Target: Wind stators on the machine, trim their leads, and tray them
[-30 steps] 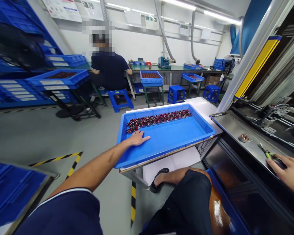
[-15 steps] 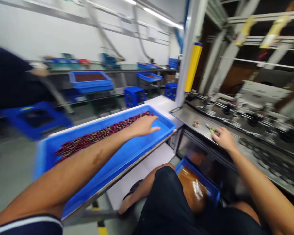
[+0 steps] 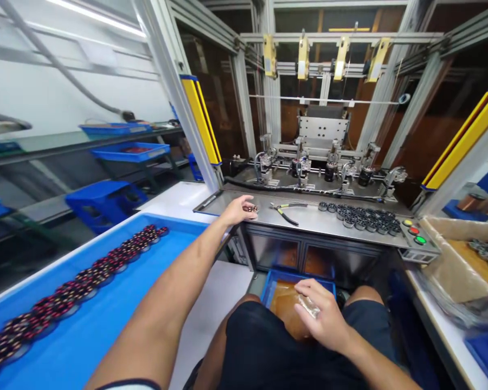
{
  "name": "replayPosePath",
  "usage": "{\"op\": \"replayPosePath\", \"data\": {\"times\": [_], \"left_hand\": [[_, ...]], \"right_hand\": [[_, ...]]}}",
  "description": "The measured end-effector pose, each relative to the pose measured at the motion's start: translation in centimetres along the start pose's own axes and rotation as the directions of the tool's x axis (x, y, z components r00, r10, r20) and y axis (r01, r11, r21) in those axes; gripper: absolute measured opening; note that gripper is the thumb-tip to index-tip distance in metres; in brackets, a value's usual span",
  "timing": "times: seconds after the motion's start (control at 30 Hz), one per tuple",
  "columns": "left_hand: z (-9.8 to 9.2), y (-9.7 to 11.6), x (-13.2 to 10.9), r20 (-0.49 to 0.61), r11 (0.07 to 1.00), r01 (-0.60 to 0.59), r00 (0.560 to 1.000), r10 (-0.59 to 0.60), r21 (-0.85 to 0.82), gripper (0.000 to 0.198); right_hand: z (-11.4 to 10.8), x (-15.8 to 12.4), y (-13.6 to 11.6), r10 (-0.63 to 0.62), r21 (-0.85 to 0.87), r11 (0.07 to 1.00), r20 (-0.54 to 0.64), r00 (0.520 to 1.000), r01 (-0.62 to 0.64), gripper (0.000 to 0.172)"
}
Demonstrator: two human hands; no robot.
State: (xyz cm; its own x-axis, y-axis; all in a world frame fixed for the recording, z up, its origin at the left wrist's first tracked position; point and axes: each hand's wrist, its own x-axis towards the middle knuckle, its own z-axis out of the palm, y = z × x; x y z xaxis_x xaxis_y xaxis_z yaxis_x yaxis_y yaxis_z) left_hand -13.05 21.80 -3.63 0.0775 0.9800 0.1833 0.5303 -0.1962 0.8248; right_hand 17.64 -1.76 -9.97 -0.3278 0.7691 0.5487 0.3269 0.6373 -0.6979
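My left hand (image 3: 239,210) reaches to the near left corner of the steel machine table (image 3: 309,219), its fingers closed round a small copper-wound coil (image 3: 250,208). My right hand (image 3: 323,314) rests low over my lap, fingers loosely curled above a small blue bin (image 3: 270,281) of brownish scrap on the floor; I cannot make out anything in it. A pair of pliers (image 3: 287,211) lies on the table to the right of my left hand. Several dark round coil parts (image 3: 360,218) lie in a cluster further right.
A blue tray (image 3: 106,319) with a row of wound coils (image 3: 77,287) sits at my left. Behind the table stands the winding machine (image 3: 321,157), with yellow posts at either side. Coloured buttons (image 3: 413,231) are at the table's right end, next to a cardboard box (image 3: 463,260).
My view swung right from the blue tray to the machine. My left hand left the tray and went to the coil on the table; my right hand came off the pliers down to my lap.
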Motion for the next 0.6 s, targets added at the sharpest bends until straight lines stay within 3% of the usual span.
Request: {"op": "replayPosePath", "data": {"times": [0.07,0.13,0.27,0.33,0.4,0.47,0.6], "left_hand": [[0.3,1.4,-1.3,-0.066,0.998,-0.048,0.997,0.046,-0.031,0.05],[1.0,3.2,-4.1,-0.134,0.99,-0.125,0.984,0.116,-0.061,0.064],[3.6,7.0,-13.9,-0.253,0.944,-0.302,0.931,0.263,-0.131,0.068],[5.1,8.8,-18.8,-0.346,0.839,-0.52,0.826,0.445,-0.162,0.073],[6.0,10.2,-22.2,-0.397,0.753,-0.638,0.74,0.543,-0.159,0.083],[6.5,11.0,-24.1,-0.408,0.712,-0.686,0.699,0.587,-0.152,0.09],[6.7,11.3,-24.9,-0.382,0.692,-0.706,0.687,0.618,-0.151,0.093]], "right_hand": [[0.6,0.1,0.0,0.017,0.04,0.999,0.007,1.0,-0.018,0.027],[0.6,1.1,-0.4,0.031,0.087,0.996,-0.017,0.999,-0.029,0.026],[-0.4,3.9,-2.6,0.119,0.311,0.945,-0.046,0.992,-0.098,0.02],[-0.6,4.9,-3.9,0.193,0.486,0.856,0.012,0.981,-0.174,0.021],[-0.4,5.4,-5.2,0.249,0.621,0.74,0.104,0.963,-0.258,0.025],[0.0,5.4,-6.5,0.273,0.68,0.656,0.191,0.943,-0.328,0.031],[0.1,4.7,-8.0,0.292,0.721,0.574,0.261,0.92,-0.387,0.035]]}}
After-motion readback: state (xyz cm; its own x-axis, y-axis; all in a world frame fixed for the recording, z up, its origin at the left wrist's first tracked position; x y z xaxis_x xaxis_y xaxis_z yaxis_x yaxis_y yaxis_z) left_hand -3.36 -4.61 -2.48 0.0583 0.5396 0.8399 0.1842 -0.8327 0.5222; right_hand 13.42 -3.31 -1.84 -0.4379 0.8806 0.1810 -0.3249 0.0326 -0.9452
